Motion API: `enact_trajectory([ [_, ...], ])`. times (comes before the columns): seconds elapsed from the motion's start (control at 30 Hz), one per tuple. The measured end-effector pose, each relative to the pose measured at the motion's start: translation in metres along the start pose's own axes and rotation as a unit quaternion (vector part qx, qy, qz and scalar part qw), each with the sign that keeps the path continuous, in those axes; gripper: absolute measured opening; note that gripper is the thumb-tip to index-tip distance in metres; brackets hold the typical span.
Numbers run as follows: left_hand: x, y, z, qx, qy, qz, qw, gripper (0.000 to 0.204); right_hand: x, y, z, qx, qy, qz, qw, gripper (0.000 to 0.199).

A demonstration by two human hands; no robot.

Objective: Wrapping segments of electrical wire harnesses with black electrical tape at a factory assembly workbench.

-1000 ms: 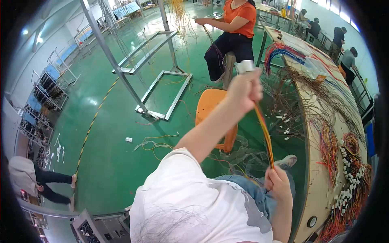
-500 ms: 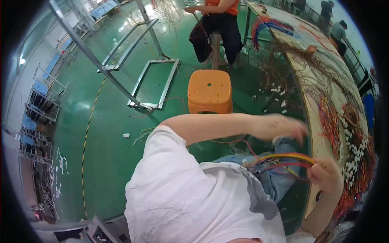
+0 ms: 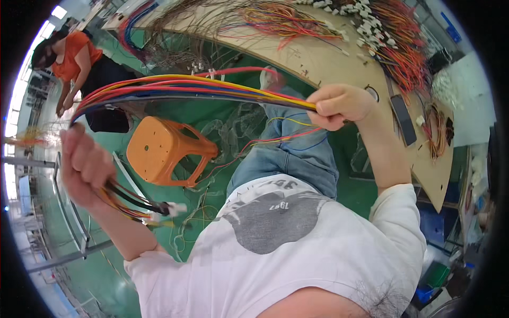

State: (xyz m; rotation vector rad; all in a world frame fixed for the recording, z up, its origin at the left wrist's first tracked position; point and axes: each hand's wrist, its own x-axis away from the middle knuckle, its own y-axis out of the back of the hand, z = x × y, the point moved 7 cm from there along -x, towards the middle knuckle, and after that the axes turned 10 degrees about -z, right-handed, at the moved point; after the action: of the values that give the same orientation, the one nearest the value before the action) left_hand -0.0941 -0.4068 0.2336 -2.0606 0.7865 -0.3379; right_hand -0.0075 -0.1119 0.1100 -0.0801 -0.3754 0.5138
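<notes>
A bundle of red, yellow, blue and black wires stretches in a shallow arch between my two hands. At the left, my left hand is closed round one end, slightly blurred. Below that fist hang the wire ends, with a white connector among them. My right hand grips the bundle's other end near the table edge, thumb and fingers pressed together. Under the bundle, a few loose red, yellow and blue strands trail across my jeans.
An orange plastic stool stands ahead on the left. The wooden table holds heaped wires with white connectors and a phone. A person in orange sits far left. Metal frame bars rise at the left.
My view has swung toward the table. My left hand, empty and blurred near the right hand before, now grips the bundle far to the left. The wires are stretched out between both hands.
</notes>
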Motion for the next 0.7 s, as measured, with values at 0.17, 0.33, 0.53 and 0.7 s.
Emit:
enact_trajectory([
  [0.17,-0.003,0.075,-0.029,0.074,0.01,-0.126,0.989,0.023,-0.009,0.017,-0.03,-0.022,-0.003,-0.027,0.999,0.031],
  [0.33,-0.021,0.151,-0.033,0.142,0.014,-0.192,0.971,0.021,-0.029,0.021,-0.032,0.045,-0.012,-0.053,0.998,0.023],
  [0.53,-0.021,0.189,-0.053,0.12,-0.009,-0.244,0.962,0.023,-0.039,0.026,-0.035,0.04,0.008,-0.031,0.999,0.022],
  [0.7,-0.012,0.182,-0.08,0.092,-0.041,-0.209,0.973,0.022,-0.035,0.045,-0.037,0.066,-0.018,-0.087,0.994,0.024],
])
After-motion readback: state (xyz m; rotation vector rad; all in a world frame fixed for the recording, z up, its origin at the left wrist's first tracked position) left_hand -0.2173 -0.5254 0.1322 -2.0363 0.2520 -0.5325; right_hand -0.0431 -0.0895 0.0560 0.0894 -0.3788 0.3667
